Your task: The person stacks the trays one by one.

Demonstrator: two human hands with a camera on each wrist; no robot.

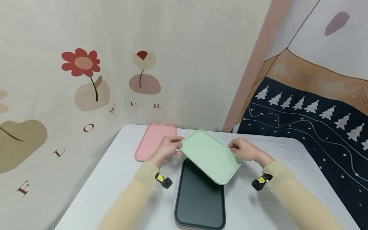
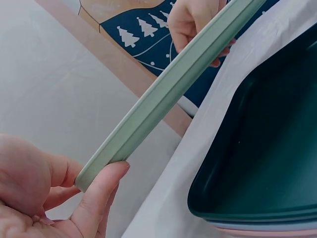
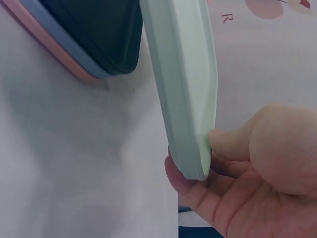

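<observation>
The white-covered counter (image 1: 115, 182) carries a pink tray (image 1: 153, 137) by its far edge, near the far left corner, and a tray stack (image 1: 201, 204), dark green uppermost, well in from that edge.

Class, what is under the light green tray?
Beneath the raised light green tray is a dark green tray, stacked on a blue tray and a pink tray; the lower two's insides are covered.

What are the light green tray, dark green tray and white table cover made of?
The light green tray looks like matte plastic: even colour, smooth rounded edges. The dark green tray seems plastic too, with rounded corners and soft sheen; coated metal is possible. The white table cover looks like cloth, because it has wrinkles.
</observation>
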